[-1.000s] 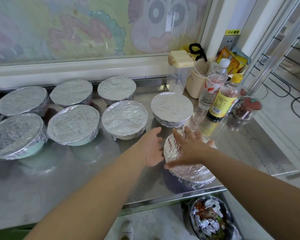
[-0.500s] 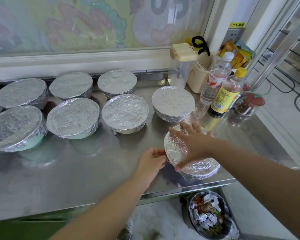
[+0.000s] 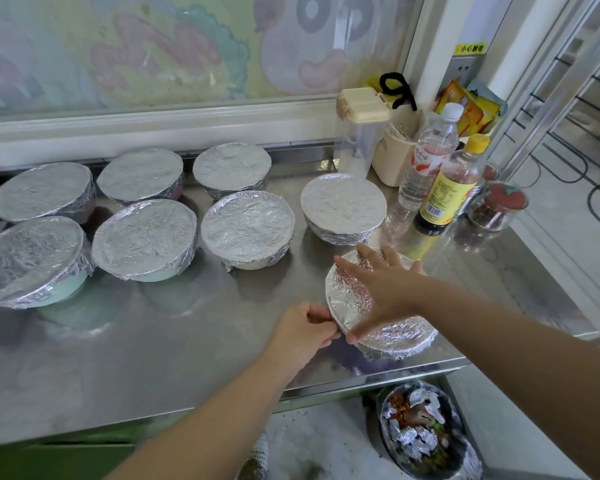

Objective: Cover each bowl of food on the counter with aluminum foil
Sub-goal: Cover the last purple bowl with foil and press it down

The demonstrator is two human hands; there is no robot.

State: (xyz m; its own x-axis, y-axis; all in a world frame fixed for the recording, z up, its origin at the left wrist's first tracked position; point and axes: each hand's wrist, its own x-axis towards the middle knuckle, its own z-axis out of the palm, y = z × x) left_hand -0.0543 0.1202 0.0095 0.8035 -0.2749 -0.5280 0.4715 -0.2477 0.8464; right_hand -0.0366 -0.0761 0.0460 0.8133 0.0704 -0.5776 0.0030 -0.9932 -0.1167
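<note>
The nearest foil-covered bowl [image 3: 392, 336] stands near the steel counter's [image 3: 153, 348] front edge. My right hand [image 3: 378, 285] lies flat on its foil top with fingers spread. At the bowl's left rim, my left hand [image 3: 302, 332] has its fingers curled and pinches the foil edge. Several other bowls stand further back, all wrapped in foil: one just behind [image 3: 343, 204], one in the middle [image 3: 247, 228], and more to the left [image 3: 144, 237].
Bottles [image 3: 449, 188], a clear lidded container [image 3: 359, 133], a beige holder and a jar [image 3: 497, 206] crowd the counter's back right. Below the front edge sits a bin [image 3: 426, 431] with foil scraps and food waste. A window sill runs along the back.
My left hand pulled back from beside the bowl toward the front, curled, and took the foil at the left rim. My right hand stayed flat on top.
</note>
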